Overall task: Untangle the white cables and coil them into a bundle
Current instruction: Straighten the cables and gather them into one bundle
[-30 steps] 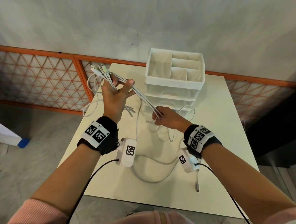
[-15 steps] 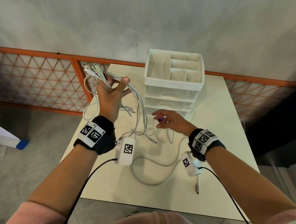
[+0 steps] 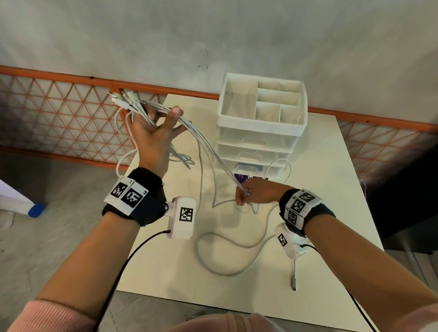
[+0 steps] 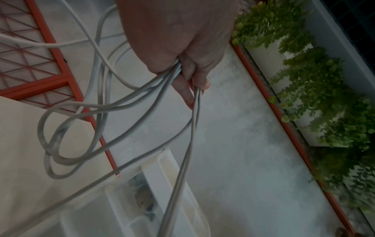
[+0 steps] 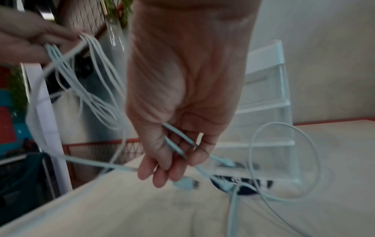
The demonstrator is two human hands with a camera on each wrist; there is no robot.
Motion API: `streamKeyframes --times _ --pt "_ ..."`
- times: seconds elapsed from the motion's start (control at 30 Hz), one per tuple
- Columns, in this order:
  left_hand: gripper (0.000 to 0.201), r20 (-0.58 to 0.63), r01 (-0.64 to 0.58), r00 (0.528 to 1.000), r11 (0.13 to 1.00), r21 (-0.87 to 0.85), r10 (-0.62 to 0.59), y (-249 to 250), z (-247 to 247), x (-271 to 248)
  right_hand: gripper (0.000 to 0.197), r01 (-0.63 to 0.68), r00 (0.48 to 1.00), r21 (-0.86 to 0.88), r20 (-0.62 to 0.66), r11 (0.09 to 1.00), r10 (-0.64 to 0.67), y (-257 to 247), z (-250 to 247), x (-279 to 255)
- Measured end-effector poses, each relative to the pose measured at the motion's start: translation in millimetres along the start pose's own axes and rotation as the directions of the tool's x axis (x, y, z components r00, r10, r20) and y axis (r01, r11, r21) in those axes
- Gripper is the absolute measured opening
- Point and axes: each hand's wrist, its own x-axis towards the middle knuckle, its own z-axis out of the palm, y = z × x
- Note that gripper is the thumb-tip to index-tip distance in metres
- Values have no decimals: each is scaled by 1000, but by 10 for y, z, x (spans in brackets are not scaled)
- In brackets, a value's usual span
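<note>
White cables [image 3: 206,151] are stretching from my raised left hand [image 3: 153,136], which is gripping them at ten o'clock, down to my right hand [image 3: 253,194], pinching their plug ends at centre. Slack is looping on the table [image 3: 330,184]; I'm judging pulling may tighten snags.

Pink ribbed sleeves [image 3: 42,323], black wristbands [image 3: 147,196] with checkered marker tags, white wrist cameras [image 3: 182,217], black leads [image 3: 131,257]

The raised left hand [image 3: 156,141] grips white cables [image 3: 206,151] that slant down to the right hand [image 3: 253,195] above the table [image 3: 327,210].
</note>
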Motion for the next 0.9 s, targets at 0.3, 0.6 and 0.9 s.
streamKeyframes --times 0.3,0.6,0.9 --pt "38 54 2 998 994 111 -8 -75 101 -32 57 -70 984 203 -144 977 101 109 62 -41" --pt "40 -87 -47 993 928 370 85 -105 -47 35 20 -155 929 204 -302 967 213 196 -94 -42" --pt "26 17 43 996 663 747 -84 -632 -381 -244 34 -413 883 -150 177 898 435 718 431 -484"
